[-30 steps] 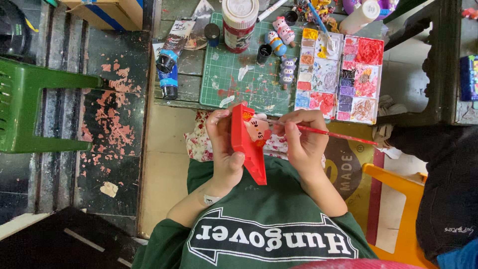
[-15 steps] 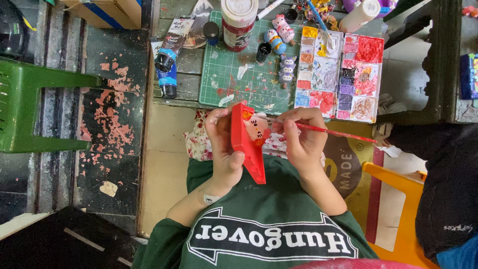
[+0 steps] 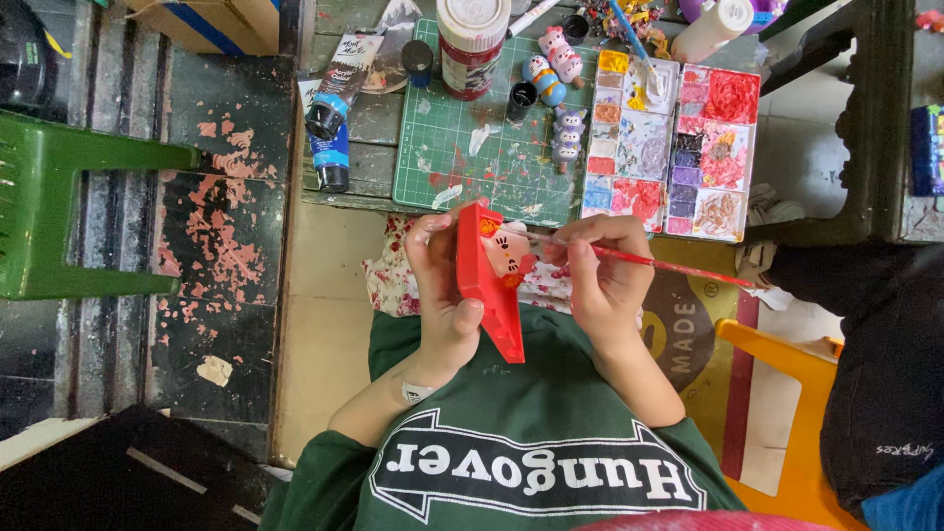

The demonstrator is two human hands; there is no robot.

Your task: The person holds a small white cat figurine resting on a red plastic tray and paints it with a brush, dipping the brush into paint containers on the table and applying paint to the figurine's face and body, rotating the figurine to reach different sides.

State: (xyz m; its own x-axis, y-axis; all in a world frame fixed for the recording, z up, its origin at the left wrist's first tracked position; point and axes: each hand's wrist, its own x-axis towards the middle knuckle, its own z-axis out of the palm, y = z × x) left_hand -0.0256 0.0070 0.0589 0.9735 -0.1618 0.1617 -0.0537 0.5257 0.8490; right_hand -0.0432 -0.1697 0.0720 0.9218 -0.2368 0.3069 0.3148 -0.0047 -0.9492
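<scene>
The left hand [image 3: 447, 295] is gripping a red figurine [image 3: 489, 280] just below the green mat [image 3: 492, 147] — its body already red. The right hand [image 3: 600, 270], fingers pinching a brush [image 3: 649, 262], is painting the face — unfinished.

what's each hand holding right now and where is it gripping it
The left hand grips the red figurine by its flat red back and edge. The right hand pinches a red brush near its bristle end.

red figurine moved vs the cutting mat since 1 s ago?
No. The red figurine sits just below the green cutting mat's lower edge as before, held in the left hand.
</scene>
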